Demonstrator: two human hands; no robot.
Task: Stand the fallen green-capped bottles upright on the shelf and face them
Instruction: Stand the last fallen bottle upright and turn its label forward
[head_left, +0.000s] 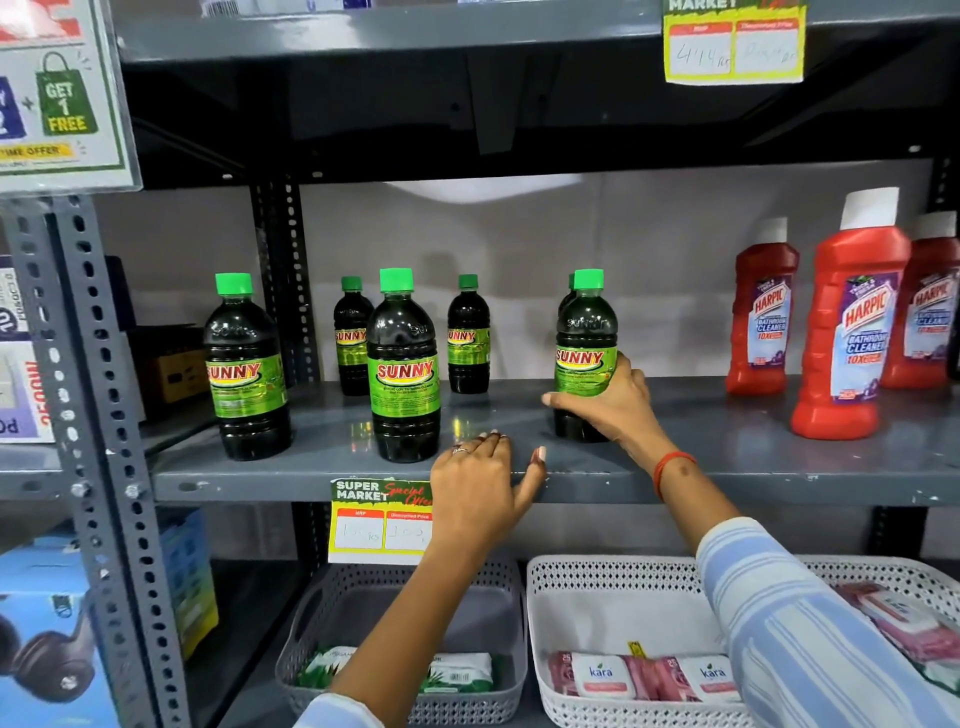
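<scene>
Six green-capped bottles stand upright on the grey shelf, none visibly lying down, though one is mostly hidden behind the bottle in hand. The right hand is wrapped around that front-right bottle at label height, fingers closed on its lower half, with the SUNNY label turned mostly forward. The left hand holds nothing; it rests loosely spread on the shelf's front lip, fingertips just beside the centre bottle.

The likeliest slip is at the hidden bottle directly behind: turning or pushing the held one backward could knock it over unseen. The held bottle also sits near the front edge, so a careless release might leave it tipping outward. The left hand's fingers are close enough to the centre bottle that a forward reach could nudge it off its facing. The red Harpic bottles stand well apart and seem safe.
</scene>
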